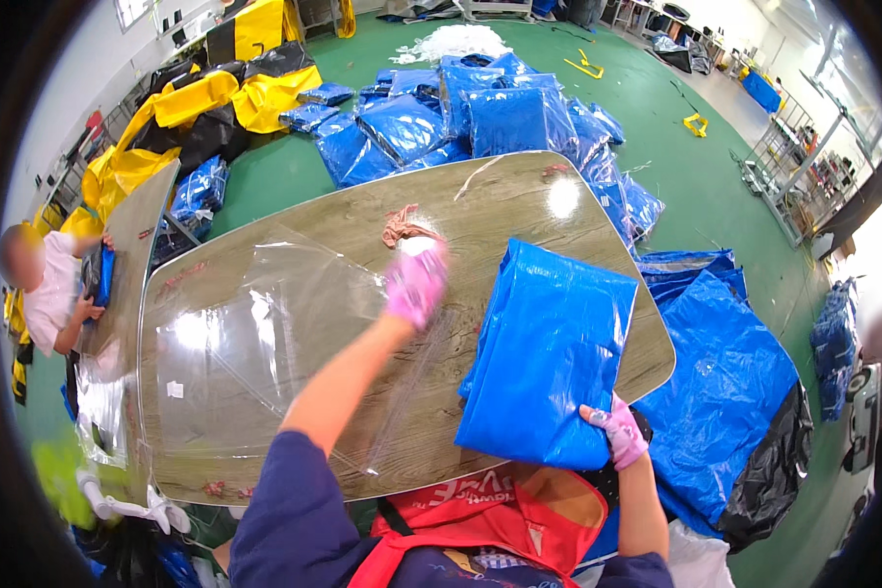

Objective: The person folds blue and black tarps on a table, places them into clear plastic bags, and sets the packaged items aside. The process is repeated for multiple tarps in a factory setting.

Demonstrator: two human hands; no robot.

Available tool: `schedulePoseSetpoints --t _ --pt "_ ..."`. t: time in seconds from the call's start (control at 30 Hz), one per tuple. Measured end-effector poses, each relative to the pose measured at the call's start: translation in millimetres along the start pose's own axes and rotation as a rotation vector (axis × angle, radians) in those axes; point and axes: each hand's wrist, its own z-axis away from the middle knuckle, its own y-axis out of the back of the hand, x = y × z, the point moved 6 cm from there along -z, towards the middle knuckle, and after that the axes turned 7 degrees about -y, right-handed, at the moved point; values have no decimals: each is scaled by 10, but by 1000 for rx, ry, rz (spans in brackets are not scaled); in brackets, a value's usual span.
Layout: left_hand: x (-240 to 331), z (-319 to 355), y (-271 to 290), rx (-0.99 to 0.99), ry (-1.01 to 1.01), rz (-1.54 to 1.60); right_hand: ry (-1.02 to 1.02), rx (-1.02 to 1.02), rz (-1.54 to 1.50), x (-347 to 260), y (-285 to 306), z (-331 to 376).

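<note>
A folded blue tarp (554,358) lies on the right part of the wood-grain table, partly over its near edge. Its near right corner is gripped by my right hand (619,433), thumb on top, in a pink glove. Farther off, my left hand (417,282), also gloved in pink, reaches over the middle of the table. Motion smears its fingers, and a white patch shows at their tips. Just beyond them is a crumpled brownish cloth (400,225). Clear plastic bags (294,343) lie flat to the left of and under that hand, with a small white label (175,390) on them.
Wrapped blue packages (402,127) are heaped behind the table (500,186). A large blue tarp (720,382) spreads at the right, with black sheeting beside it. Another person (53,294) handles a blue bundle at a table on the left. Yellow and black sheets (196,103) pile up behind.
</note>
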Motion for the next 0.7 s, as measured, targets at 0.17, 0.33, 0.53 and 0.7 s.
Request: schedulePoseSetpoints --t 0.17,0.33,0.53,0.7 --pt "-1103 -523 -489 66 120 404 -7 87 -7 196 -25 40" --pt "-950 430 58 -13 119 591 -10 12 -184 209 -57 202" --pt "-254 1989 881 -254 28 143 -100 -121 39 293 -169 321" --pt "-387 2095 691 -207 50 227 -151 -181 217 222 -287 419"
